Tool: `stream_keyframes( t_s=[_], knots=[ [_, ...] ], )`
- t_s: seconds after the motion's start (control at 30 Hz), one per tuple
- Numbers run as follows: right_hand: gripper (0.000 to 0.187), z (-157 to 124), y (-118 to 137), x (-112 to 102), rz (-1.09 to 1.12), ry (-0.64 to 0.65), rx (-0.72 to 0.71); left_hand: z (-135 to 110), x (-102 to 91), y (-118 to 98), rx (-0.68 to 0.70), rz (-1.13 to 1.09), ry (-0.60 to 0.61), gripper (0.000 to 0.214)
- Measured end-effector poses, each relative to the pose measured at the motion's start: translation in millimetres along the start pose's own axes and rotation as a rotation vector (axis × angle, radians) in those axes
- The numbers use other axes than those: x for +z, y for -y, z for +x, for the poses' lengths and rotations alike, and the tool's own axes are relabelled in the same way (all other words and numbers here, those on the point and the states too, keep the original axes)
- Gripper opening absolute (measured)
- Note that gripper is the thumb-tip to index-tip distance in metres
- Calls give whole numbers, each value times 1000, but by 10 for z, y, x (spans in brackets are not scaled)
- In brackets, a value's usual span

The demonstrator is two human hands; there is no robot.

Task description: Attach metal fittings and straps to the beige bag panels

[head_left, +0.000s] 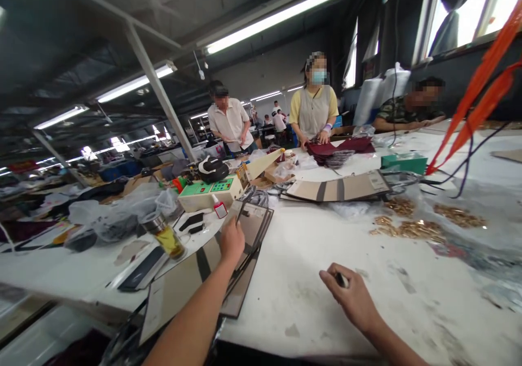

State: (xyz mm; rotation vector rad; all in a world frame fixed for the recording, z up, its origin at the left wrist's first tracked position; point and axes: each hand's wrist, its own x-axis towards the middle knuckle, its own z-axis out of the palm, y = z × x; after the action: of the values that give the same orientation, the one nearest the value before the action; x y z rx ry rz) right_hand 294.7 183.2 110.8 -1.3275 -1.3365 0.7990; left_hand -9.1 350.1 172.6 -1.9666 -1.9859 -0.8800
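My left hand point(232, 242) is closed at the upper edge of a beige panel point(175, 295) with dark strips across it. The panel lies tilted on a loose stack of similar dark-edged panels point(240, 295); my forearm covers part of them. To the right, over the white table point(293, 257), my right hand point(353, 295) is curled round a small dark tool with a pale end point(341, 280). Most of that tool is hidden in the fist, so its kind is unclear. Beyond both hands lies another pile of beige panels point(336, 187) with dark strips.
Gold-coloured metal pieces point(420, 229) lie in heaps at right, near a green box point(403, 163) and hanging orange strips point(468, 94). At left stand a glass bottle point(165, 236), a red-and-white bottle point(219, 207) and a green-and-cream machine point(212, 192). A masked person point(314, 107) handles maroon fabric opposite.
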Motion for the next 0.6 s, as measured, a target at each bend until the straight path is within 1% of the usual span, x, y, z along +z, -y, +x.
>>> stream_keyframes(
  t_s=[0.07,0.1,0.17,0.2,0.23,0.3,0.37,0.43,0.5,0.57,0.6],
  knots=[
    [54,12,51,-21,47,6,30,-92,-242,-39,51,-14,-18,46],
    [53,8,94,-34,88,11,61,-182,-356,-75,88,-24,-25,46],
    [49,-40,210,-69,201,20,126,-443,-537,-184,208,-58,-35,45],
    [51,-86,275,-89,257,24,144,-606,-596,-256,289,-86,-37,44],
    [56,-146,340,-110,298,30,150,-781,-632,-336,372,-118,-30,44],
    [69,-294,447,-152,338,60,140,-1140,-642,-513,525,-177,9,49],
    [75,-461,503,-188,349,113,141,-1473,-593,-686,635,-211,74,58],
    [73,-626,502,-216,356,150,153,-1748,-524,-830,729,-222,123,65],
    [64,-778,458,-237,366,145,160,-1953,-479,-927,805,-229,143,70],
    [57,-917,385,-245,405,115,191,-2082,-486,-977,863,-249,178,69],
    [56,-982,341,-240,436,100,220,-2119,-510,-985,885,-270,221,64]
  ],
)
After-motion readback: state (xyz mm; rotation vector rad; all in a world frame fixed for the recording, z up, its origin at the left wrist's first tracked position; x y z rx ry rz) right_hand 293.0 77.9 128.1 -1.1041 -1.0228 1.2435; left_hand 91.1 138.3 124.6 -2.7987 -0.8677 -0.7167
